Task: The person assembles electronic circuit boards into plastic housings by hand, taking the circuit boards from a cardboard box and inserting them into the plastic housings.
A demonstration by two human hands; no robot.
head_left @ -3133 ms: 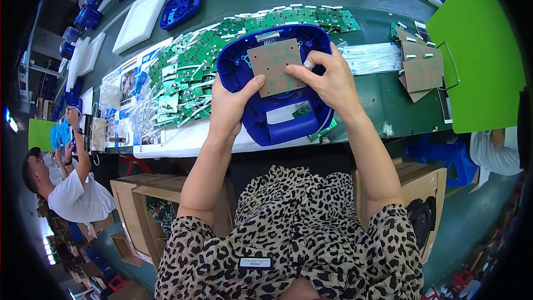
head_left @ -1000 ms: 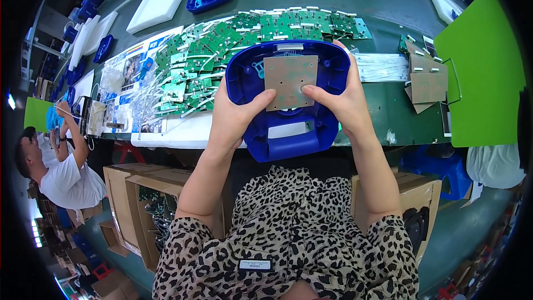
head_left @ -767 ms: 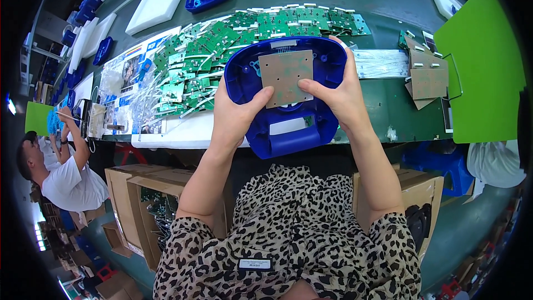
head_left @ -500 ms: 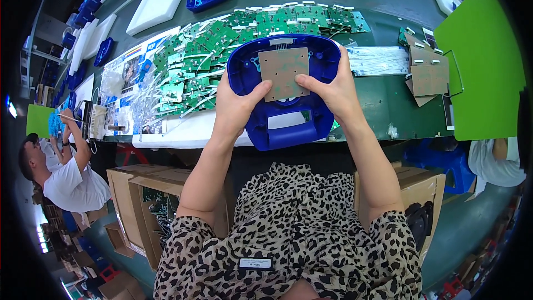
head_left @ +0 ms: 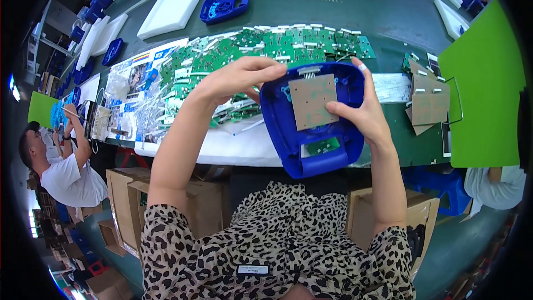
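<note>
Blue rounded plastic shell point(head_left: 288, 144), likely light, stiff; best held by rim. Right hand point(head_left: 369, 119) grasps it; left hand point(head_left: 239, 80), grip unclear.

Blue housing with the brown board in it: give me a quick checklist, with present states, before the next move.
1. Right hand holding the blue housing: ok, at its right side.
2. Both thumbs on the brown board: not ok, only the right one is.
3. Left hand gripping firmly: cannot tell; it is at the upper-left corner, fingers partly hidden.
4. White connector at the board's top edge visible: ok.
5. Board fully seated: cannot tell from this angle.
</note>
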